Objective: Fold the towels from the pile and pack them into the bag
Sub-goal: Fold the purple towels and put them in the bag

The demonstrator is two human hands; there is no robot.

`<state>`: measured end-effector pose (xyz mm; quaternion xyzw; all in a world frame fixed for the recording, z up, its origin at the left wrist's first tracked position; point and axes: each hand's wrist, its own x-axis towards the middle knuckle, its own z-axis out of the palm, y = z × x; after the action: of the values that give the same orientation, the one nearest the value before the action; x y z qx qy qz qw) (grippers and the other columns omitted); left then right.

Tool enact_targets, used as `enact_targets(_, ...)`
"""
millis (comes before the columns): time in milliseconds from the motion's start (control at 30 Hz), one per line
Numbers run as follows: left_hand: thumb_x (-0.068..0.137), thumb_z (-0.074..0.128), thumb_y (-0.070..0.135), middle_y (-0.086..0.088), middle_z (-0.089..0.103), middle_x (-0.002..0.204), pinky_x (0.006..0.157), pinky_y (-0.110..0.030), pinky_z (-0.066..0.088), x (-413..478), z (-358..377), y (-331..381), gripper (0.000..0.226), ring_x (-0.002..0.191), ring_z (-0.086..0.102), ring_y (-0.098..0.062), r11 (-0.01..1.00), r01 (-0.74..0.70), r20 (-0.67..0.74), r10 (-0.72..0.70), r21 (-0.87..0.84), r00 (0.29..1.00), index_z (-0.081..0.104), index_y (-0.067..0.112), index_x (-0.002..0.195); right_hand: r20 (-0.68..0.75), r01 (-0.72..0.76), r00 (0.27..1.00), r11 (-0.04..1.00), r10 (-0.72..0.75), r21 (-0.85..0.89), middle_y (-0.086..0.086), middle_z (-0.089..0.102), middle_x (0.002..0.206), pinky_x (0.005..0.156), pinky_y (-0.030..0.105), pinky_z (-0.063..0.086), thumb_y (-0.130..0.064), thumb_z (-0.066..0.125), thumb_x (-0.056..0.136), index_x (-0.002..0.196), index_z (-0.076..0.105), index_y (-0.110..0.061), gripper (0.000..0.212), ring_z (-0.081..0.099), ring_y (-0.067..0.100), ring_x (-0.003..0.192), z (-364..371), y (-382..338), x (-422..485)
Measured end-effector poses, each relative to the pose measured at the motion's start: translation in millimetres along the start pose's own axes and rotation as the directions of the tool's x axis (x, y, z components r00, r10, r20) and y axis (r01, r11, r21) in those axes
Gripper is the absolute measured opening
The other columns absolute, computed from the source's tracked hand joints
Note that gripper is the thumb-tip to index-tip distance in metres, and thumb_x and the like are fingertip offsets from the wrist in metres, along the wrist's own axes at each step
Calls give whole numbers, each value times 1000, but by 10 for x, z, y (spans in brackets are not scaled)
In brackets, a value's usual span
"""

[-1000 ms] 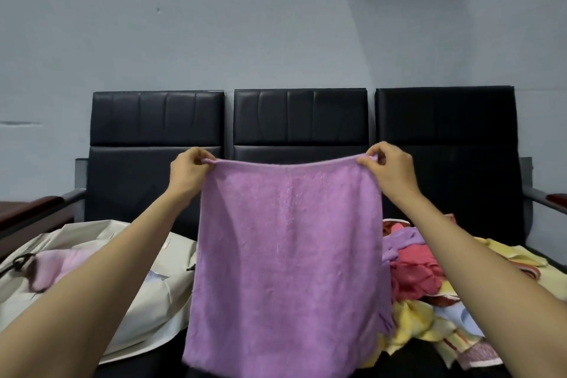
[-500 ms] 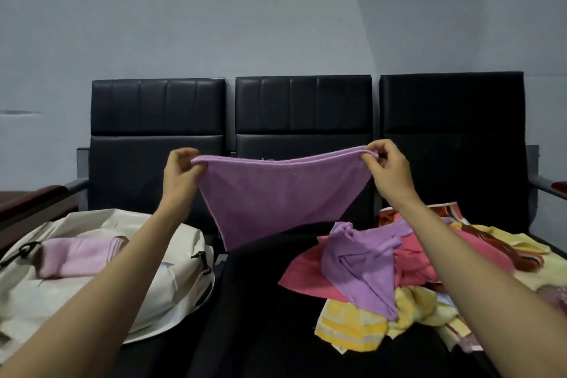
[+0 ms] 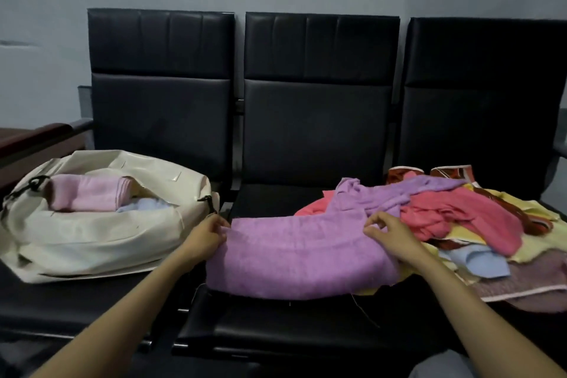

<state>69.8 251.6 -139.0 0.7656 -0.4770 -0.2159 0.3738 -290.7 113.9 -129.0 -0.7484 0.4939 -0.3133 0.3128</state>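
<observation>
- Head view: the left hand (image 3: 205,238) has its grip pinched on the far left corner of the purple towel (image 3: 300,261).
- The right hand (image 3: 389,236) has its grip pinched on the far right corner, forefinger lifted.
- Between both grips the towel lies folded on the middle black seat (image 3: 276,328).
- Left of the left grip sits the cream bag (image 3: 92,242), open, a pink folded towel (image 3: 89,196) inside.
- Right of the right grip lies the towel pile (image 3: 466,218), touching the purple towel.
</observation>
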Motion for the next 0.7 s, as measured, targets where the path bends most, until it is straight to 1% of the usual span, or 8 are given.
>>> enact_targets(67, 86, 53, 0, -1, 54, 98, 79, -28, 40, 89, 122, -70, 19, 99, 55, -23, 996, -32, -28, 34, 88, 999, 60, 14, 96, -46, 3, 999, 999, -5, -42, 2, 64, 80, 68, 24, 35, -1, 65, 84, 73, 58, -19, 22, 56, 20, 80, 125, 88, 56)
enact_targets(133, 88, 51, -1, 0, 52, 101, 85, -27, 38, 169, 212, -80, 20, 105, 53, -23, 993, -52, -77, 61, 108, 995, 61, 8, 103, -85, 11, 996, 999, -15, -53, 6, 65, 84, 68, 24, 34, -1, 64, 85, 80, 60, -14, 14, 57, 22, 82, 197, 125, 143)
enact_targets(233, 89, 48, -4, -5, 59, 103, 82, -27, 38, 291, 303, -55, 21, 101, 55, -22, 992, -91, -149, 103, 83, 983, 59, 5, 104, -159, 42, 986, 996, -54, -82, 5, 61, 84, 64, 14, 33, 1, 63, 86, 83, 59, -11, 13, 53, 19, 80, 260, 146, 321)
enact_targets(267, 88, 47, -4, -8, 61, 106, 82, -28, 39, 356, 332, -64, 22, 101, 56, -23, 991, -106, -160, 118, 80, 980, 58, 6, 105, -184, 52, 981, 994, -68, -92, 4, 59, 84, 65, 14, 33, 2, 63, 86, 83, 59, -11, 14, 51, 19, 79, 277, 149, 388)
enact_targets(400, 92, 42, -2, -9, 55, 118, 85, -34, 43, 627, 470, -80, 24, 106, 55, -25, 983, -136, -158, 155, 127, 975, 54, 9, 111, -202, 79, 973, 984, -111, -160, 1, 53, 82, 69, 20, 29, 3, 62, 85, 83, 59, -11, 15, 49, 18, 78, 347, 211, 652)
enact_targets(533, 93, 37, -3, -8, 52, 121, 84, -33, 41, 829, 640, -103, 27, 103, 52, -21, 984, -105, -165, 129, 146, 978, 51, 9, 113, -197, 64, 975, 984, -98, -168, 6, 55, 87, 69, 20, 28, 2, 60, 87, 83, 57, -12, 15, 49, 18, 80, 446, 319, 845)
enact_targets(633, 93, 35, -1, -9, 51, 120, 84, -35, 41, 928, 744, -172, 28, 103, 52, -24, 986, -67, -196, 97, 152, 976, 50, 9, 114, -209, 47, 974, 984, -83, -174, 10, 57, 90, 68, 21, 28, 0, 59, 88, 82, 55, -14, 16, 49, 18, 79, 499, 394, 949)
enact_targets(700, 96, 33, 2, -10, 50, 119, 81, -33, 38, 946, 802, -176, 25, 100, 51, -23, 982, -64, -205, 101, 179, 974, 49, 7, 115, -209, 29, 975, 977, -73, -210, 11, 57, 91, 69, 24, 30, -1, 60, 88, 84, 57, -12, 12, 52, 22, 80, 517, 453, 993)
